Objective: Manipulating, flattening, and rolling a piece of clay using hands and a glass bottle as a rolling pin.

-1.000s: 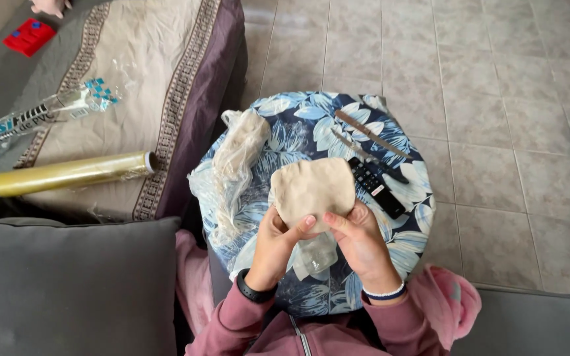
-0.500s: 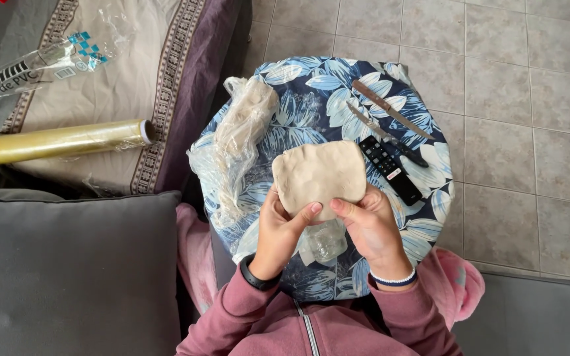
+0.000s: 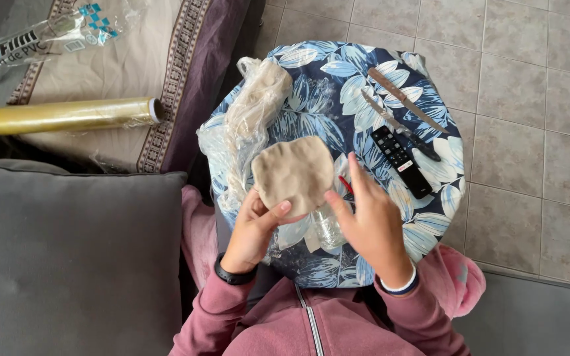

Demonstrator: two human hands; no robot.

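- Left hand (image 3: 253,227) pinches the flattened beige clay slab (image 3: 294,173), held above the worktop's (image 3: 318,72) near edge.
- Right hand (image 3: 371,221), fingers loose (not gripping), touches the slab's right edge.
- Remote control (image 3: 402,161) lies toward the right edge.

I see a flat slab of clay (image 3: 294,173), matt and a little grainy, pale beige. Under it lies thin clear plastic film (image 3: 222,155), glossy and wrinkled. The round table wears a smooth cloth cover (image 3: 324,79) (blue, with leaves). The remote (image 3: 402,161) is matt black plastic, the two knives (image 3: 400,112) have dull metal blades.
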